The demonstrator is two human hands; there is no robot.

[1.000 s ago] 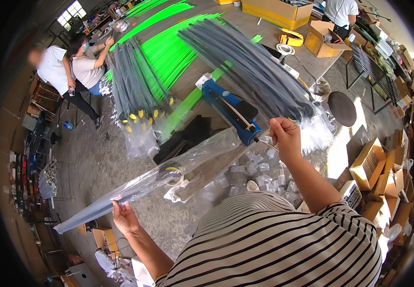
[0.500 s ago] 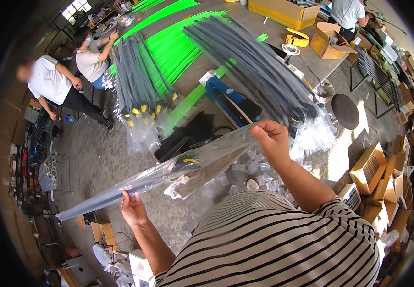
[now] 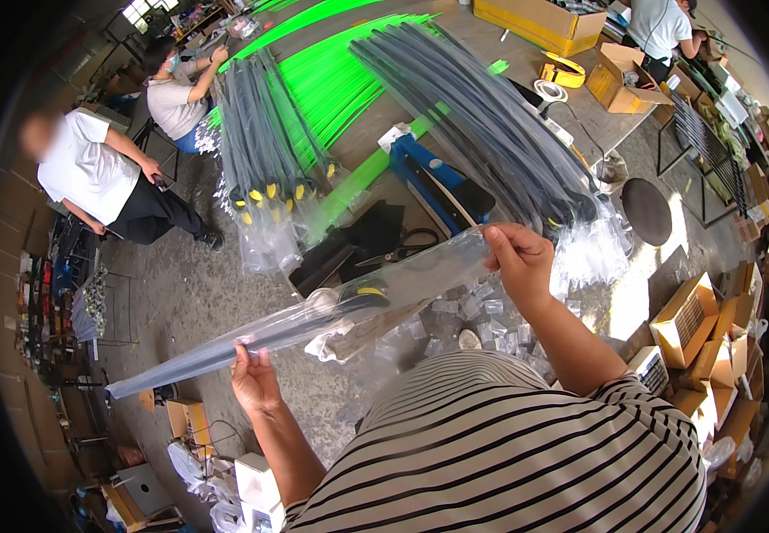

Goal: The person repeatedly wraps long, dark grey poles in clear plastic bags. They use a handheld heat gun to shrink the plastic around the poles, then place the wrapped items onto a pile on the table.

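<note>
- Hands hold one long, narrow, clear plastic sleeve [image 3: 313, 315] slantwise above the work table, its low end toward the person's left and its high end toward the right.
- Left hand [image 3: 254, 380] grips the sleeve from below, partway along its lower stretch; the fingers [image 3: 244, 355] are curled up and pinched against the plastic.
- Right hand [image 3: 519, 262] closes over the upper end, thumb and fingers wrapped around the film.
- Inside the sleeve, near its middle, lies a slim dark rod with a yellow band [image 3: 368, 293].
- Just behind the sleeve on the table sit black-handled scissors [image 3: 402, 246] and a blue tabletop device [image 3: 433, 178].
- Bundles of dark grey rods in clear bags [image 3: 482, 124] fan across the grey table [image 3: 375, 133], beside bright green strips [image 3: 340, 75].
- Small clear packets [image 3: 455, 315] lie heaped near the striped shirt [image 3: 509, 453].
- Two people in white shirts [image 3: 91, 173] work at the far left.
</note>
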